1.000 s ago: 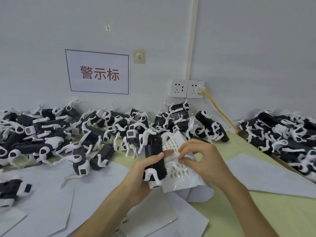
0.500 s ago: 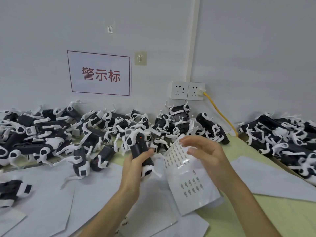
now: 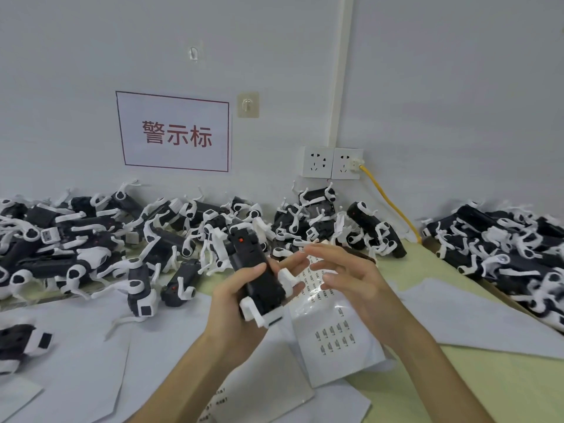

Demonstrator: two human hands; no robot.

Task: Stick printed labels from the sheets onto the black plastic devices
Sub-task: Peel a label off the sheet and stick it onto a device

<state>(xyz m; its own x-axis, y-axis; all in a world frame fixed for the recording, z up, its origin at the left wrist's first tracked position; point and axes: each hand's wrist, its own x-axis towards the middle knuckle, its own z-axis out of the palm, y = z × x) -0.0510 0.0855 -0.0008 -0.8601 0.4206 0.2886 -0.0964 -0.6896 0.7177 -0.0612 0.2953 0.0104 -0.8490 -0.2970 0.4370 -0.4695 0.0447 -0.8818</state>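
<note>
green table (image 3: pixel 503 392), heaped devices (image 3: pixel 91 248), grey wall (image 3: pixel 427 87)

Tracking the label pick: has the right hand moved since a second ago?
Yes: against the sockets, the right hand went up and left, toward the device.

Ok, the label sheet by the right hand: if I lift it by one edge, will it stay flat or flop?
Probably flops: the label sheet bows rather than lying flat. Its surface shows glare, so it looks glossy and may slip on the papers beneath. It looks thin, so likely light and easy to crease.
</note>
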